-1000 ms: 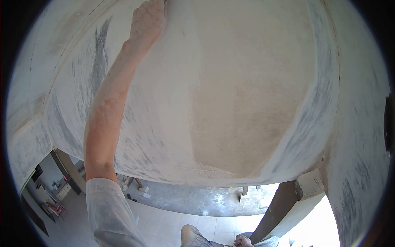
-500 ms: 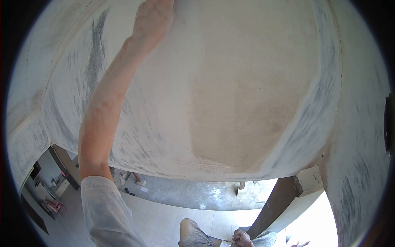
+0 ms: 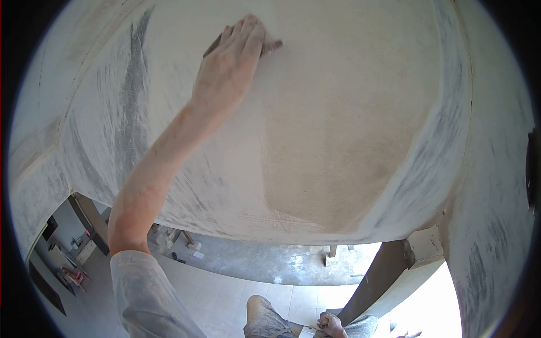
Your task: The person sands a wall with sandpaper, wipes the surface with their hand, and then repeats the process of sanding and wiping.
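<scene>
My left hand [image 3: 231, 62] is pressed to the pale plastered surface [image 3: 349, 73], its fingers laid over a piece of sandpaper [image 3: 273, 47]. Brown edges of the sandpaper stick out on both sides of the hand; the rest is hidden beneath it. Around it the plaster is whitish, with a darker beige patch [image 3: 327, 169] lower right and grey streaks [image 3: 132, 84] to the left. Down by my legs, my right hand [image 3: 331, 325] is closed with its fingers curled. Whatever it may hold is hidden.
A dark beam [image 3: 375, 281] meets the plastered surface at lower right. Below lies a tiled floor [image 3: 225, 287], with a grey concrete area [image 3: 270, 265] beyond it. A red chair [image 3: 74, 277] stands far off at lower left. My knee [image 3: 262, 315] shows at the bottom.
My left hand has slid down and slightly right along the plaster, bringing the sandpaper into view. My right hand stays by my legs.
</scene>
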A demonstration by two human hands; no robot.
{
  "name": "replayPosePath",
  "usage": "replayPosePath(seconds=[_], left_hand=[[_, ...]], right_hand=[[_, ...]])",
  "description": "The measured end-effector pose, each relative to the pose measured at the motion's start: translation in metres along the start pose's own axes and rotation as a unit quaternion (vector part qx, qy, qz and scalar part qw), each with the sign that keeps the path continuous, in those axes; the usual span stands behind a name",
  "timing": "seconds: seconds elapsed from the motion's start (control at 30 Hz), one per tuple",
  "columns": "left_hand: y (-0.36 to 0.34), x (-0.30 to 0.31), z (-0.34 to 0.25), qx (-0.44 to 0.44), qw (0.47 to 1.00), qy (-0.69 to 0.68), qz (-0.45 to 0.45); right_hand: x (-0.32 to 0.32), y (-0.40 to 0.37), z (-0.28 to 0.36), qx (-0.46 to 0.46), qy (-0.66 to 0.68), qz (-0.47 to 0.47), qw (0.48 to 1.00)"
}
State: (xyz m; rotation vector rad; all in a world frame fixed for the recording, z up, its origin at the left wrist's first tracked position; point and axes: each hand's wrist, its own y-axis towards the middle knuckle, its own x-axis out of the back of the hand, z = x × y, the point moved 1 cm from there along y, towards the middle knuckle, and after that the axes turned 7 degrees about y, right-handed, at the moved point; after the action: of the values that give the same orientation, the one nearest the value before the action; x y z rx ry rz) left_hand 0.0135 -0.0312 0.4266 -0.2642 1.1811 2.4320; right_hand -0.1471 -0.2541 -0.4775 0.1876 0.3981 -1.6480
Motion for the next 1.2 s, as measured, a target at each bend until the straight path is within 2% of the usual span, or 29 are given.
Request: replayPosePath(seconds=[0.03,0.07,0.13,0.23,0.27,0.3,0.33,0.37,0.4,0.43,0.47,0.5,0.53,0.6,0.67,0.73,0.83,0.9,0.97,1.07,1.17,1.2], left_hand=[[-0.008,0.008,-0.005,-0.016,1.0,-0.004,0.011],[-0.01,0.011,-0.005,-0.032,0.999,-0.006,0.021],[0.013,0.008,0.007,-0.006,0.999,-0.013,0.04],[0.035,-0.004,0.019,0.018,0.999,0.01,0.037],[0.034,-0.005,0.018,0.022,0.999,0.023,0.029],[0.025,-0.001,0.012,0.015,0.999,0.024,0.037],[0.013,0.005,0.0,0.007,0.999,0.025,0.042],[0.005,0.01,-0.01,-0.002,0.999,0.026,0.043],[-0.001,0.012,-0.016,-0.011,0.999,0.012,0.048],[-0.008,0.014,-0.019,-0.021,0.998,-0.001,0.052],[-0.011,0.015,-0.017,-0.031,0.998,-0.012,0.057],[-0.005,0.012,-0.01,-0.029,0.999,-0.008,0.044],[0.006,0.006,0.001,-0.028,0.999,-0.003,0.031],[0.023,-0.003,0.019,-0.007,0.999,-0.002,0.042],[0.038,-0.006,0.027,0.033,0.996,-0.003,0.083],[0.028,0.001,0.011,0.033,0.997,-0.011,0.062],[0.001,0.012,-0.009,-0.015,0.998,0.003,0.063],[0.001,0.011,0.003,-0.033,0.997,0.03,0.06],[0.019,-0.003,0.031,-0.014,0.997,0.062,0.04],[0.059,-0.009,0.063,0.155,0.968,-0.053,0.192],[0.059,0.003,0.048,0.189,0.957,-0.065,0.212],[0.047,0.003,0.038,0.148,0.976,-0.058,0.151]], right_hand=[[-0.001,0.005,-0.003,-0.024,0.047,0.001,0.999],[-0.003,0.013,-0.003,0.02,-0.004,0.015,1.0],[-0.01,0.014,0.014,0.101,-0.114,0.042,0.987],[-0.018,-0.016,0.036,0.199,-0.274,0.082,0.937],[-0.017,-0.024,0.043,0.102,-0.144,0.053,0.983],[-0.027,-0.029,0.058,0.005,-0.007,0.019,1.0],[-0.026,-0.025,0.055,-0.086,0.178,0.036,0.98],[-0.025,-0.022,0.052,-0.179,0.35,0.02,0.919],[-0.024,-0.025,0.06,-0.062,0.111,0.047,0.991],[-0.027,-0.027,0.066,0.052,-0.141,0.095,0.984],[-0.029,-0.03,0.072,0.178,-0.376,0.084,0.905],[-0.031,-0.03,0.069,0.197,-0.363,0.067,0.908],[-0.03,-0.026,0.063,0.163,-0.296,0.054,0.94],[-0.029,-0.021,0.051,0.038,-0.084,0.002,0.996],[-0.033,-0.022,0.052,-0.076,0.111,-0.047,0.99],[-0.035,-0.024,0.054,-0.13,0.213,-0.079,0.965],[-0.037,-0.023,0.053,-0.161,0.275,-0.114,0.941],[-0.04,-0.021,0.057,-0.174,0.285,-0.112,0.936],[-0.042,-0.017,0.061,-0.182,0.277,-0.124,0.935],[-0.045,-0.019,0.064,-0.183,0.274,-0.133,0.935],[-0.044,-0.021,0.065,-0.179,0.272,-0.139,0.935],[-0.044,-0.023,0.064,-0.18,0.271,-0.14,0.935]])
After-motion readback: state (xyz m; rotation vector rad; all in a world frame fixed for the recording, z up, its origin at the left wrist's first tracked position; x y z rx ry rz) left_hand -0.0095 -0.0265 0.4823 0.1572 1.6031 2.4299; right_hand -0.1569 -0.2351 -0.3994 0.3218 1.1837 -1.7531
